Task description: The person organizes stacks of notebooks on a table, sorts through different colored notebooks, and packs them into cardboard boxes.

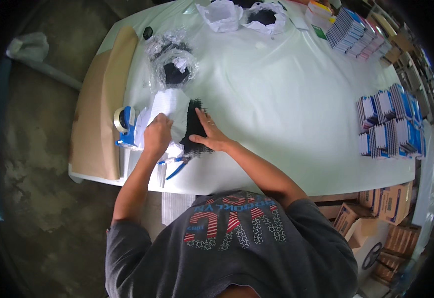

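Note:
A bundle of black, bristly-edged pieces lies on the white-covered table, and I cannot make out exactly what they are. My right hand rests on its right side with thumb and fingers spread. Crumpled white wrapping lies against the bundle's left side. Over that wrapping my left hand is closed, its fingers curled; what they grip, if anything, is hidden. Close to my left wrist are blue-handled pliers, lying on the table. A blue tape dispenser with a roll of tape stands left of the wrapping.
Brown paper covers the table's left end. Clear plastic bags with black contents sit beyond my hands, and white bags at the far edge. Stacked spiral notebooks stand at the right. Cardboard boxes are below right.

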A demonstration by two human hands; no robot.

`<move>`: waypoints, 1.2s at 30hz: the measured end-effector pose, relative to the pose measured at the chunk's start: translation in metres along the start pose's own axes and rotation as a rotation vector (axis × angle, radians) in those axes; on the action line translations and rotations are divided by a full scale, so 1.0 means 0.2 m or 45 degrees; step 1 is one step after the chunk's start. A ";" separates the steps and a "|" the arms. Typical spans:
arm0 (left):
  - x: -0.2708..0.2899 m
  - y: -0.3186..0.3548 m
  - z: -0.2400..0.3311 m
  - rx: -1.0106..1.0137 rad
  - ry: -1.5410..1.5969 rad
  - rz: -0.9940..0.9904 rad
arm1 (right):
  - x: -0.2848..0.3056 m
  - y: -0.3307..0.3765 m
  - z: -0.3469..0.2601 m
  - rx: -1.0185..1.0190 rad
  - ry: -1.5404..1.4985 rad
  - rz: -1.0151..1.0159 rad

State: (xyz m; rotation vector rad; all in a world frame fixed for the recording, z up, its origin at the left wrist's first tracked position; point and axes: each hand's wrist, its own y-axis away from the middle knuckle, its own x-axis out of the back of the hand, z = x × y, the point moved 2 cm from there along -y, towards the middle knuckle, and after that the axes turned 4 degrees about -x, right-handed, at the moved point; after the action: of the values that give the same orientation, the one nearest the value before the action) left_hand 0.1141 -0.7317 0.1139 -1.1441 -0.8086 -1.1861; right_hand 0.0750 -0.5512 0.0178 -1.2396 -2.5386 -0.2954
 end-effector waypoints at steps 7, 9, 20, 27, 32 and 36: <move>0.04 0.11 -0.06 0.157 0.015 -0.182 | -0.12 -0.01 0.08 0.124 0.088 0.011; 0.09 0.07 -0.08 0.026 -0.051 -0.031 | -0.13 -0.03 0.08 0.117 0.105 0.169; 0.05 0.07 -0.40 0.416 0.476 0.255 | -0.18 -0.18 -0.20 -0.010 0.351 0.133; 0.07 0.31 0.00 0.158 -0.116 0.567 | -0.17 -0.18 -0.13 -0.076 0.489 0.133; -0.01 0.48 -0.13 0.324 0.000 0.565 | -0.26 -0.16 -0.25 0.072 0.559 0.046; 0.10 0.42 -0.25 0.556 0.333 0.444 | -0.27 -0.19 -0.24 -0.036 0.543 0.032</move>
State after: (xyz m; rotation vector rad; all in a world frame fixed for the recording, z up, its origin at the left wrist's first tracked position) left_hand 0.1964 -0.7870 0.0983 -0.7138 -0.5972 -0.7953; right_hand 0.0858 -0.6285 0.0414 -1.0812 -2.1586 -0.5298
